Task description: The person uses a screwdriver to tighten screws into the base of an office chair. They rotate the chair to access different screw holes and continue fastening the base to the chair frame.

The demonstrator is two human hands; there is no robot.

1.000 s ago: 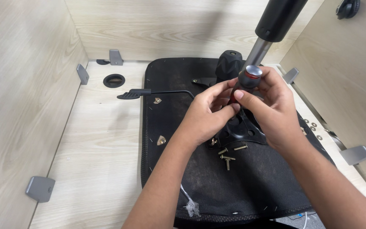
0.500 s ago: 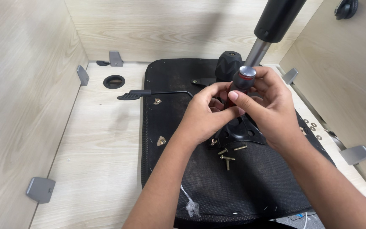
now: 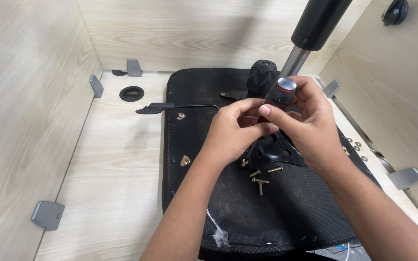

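Note:
An upside-down black chair seat (image 3: 204, 183) lies on a pale wooden bench. Its black metal mechanism plate (image 3: 269, 150) sits in the middle, with the gas lift column (image 3: 310, 34) rising up and to the right. My right hand (image 3: 306, 130) grips a screwdriver with a red-and-black handle and grey cap (image 3: 283, 91), held upright over the plate. My left hand (image 3: 235, 133) meets it from the left, fingers curled around the screwdriver's lower part. The tip is hidden behind my hands. Several brass bolts (image 3: 261, 175) lie loose on the seat just below the plate.
A black lever (image 3: 170, 107) sticks out left from the mechanism, and a black knob (image 3: 262, 75) stands behind it. Wooden walls enclose the bench on three sides, with grey brackets (image 3: 47, 214) at the edges and a round hole (image 3: 131, 93). Washers (image 3: 356, 146) lie at the right.
Both hands have stayed on the screwdriver over the plate. My fingers have shifted slightly around the handle; nothing else has moved.

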